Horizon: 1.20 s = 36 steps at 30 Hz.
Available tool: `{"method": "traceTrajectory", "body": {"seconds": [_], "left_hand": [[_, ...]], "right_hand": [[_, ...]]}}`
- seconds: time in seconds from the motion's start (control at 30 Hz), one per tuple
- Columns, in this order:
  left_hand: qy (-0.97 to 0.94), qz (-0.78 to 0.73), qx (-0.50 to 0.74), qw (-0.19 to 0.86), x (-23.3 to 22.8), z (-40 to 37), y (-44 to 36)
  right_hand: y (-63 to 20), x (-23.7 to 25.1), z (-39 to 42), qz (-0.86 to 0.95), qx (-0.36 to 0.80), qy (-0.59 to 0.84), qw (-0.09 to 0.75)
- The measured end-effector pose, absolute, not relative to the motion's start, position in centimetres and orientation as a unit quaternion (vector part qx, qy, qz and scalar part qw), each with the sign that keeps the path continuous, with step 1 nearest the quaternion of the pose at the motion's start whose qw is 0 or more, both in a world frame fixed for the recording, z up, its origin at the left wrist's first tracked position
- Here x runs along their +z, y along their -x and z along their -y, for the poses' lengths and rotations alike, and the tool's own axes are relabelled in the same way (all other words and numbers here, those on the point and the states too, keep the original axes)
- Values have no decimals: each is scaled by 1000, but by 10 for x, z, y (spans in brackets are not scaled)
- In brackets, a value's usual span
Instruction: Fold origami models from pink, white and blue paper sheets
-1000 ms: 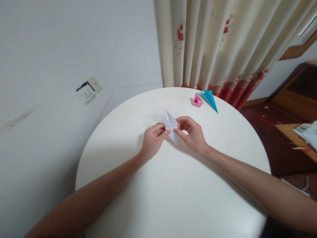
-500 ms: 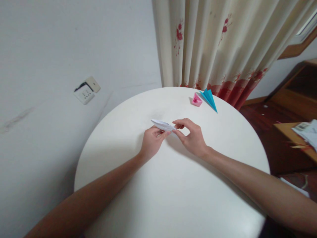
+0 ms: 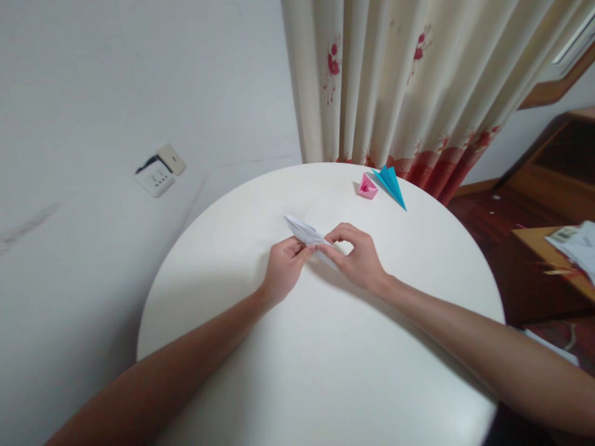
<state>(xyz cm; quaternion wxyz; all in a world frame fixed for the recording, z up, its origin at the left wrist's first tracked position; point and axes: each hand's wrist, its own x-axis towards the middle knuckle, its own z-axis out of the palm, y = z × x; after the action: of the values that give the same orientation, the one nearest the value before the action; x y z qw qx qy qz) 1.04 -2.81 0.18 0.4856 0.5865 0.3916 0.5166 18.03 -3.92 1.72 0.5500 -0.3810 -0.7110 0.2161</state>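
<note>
White folded paper (image 3: 304,231) pinched between both hands' fingers (image 3: 310,249) — flattened.

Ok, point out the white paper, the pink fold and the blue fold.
white paper (image 3: 304,231), head view, middle of the folded piece.
pink fold (image 3: 367,187), head view, its centre.
blue fold (image 3: 391,183), head view, mid-body.

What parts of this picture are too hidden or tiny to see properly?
Head view:
- White folded paper: its near end is covered by the left hand and right hand.
- Pink paper shape: too small to tell what it is.
- Papers on the wooden shelf: cut off by the right edge.
- Round table: its near edge is cut off by the bottom.
</note>
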Motion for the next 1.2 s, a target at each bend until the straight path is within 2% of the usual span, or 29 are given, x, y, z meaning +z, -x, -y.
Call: {"method": "traceTrajectory", "body": {"seconds": [0.3,0.5,0.57,0.67,0.77,0.87,1.0,1.2], "left_hand": [[-532,-338,506,589,-5,28,-14],[-511,-317,508,617,-2,30,-17],[-539,-338,518,572,0,32,-16],[-584,-388,549,455,5,38,-14],[-640,-389,570,338,12,44,-12],[-694,-371,573,230,19,49,-10],[-732,-359,565,126,27,53,-7],[-741,-352,563,98,31,55,-4]], "right_hand": [[-177,23,49,733,124,372,555],[-177,26,52,721,149,368,568],[-177,26,51,689,210,382,579],[-176,21,44,616,369,392,576],[-171,14,39,514,542,344,569],[-163,9,41,414,661,284,558],[-154,7,47,370,733,226,523],[-149,5,49,356,755,199,514]]}}
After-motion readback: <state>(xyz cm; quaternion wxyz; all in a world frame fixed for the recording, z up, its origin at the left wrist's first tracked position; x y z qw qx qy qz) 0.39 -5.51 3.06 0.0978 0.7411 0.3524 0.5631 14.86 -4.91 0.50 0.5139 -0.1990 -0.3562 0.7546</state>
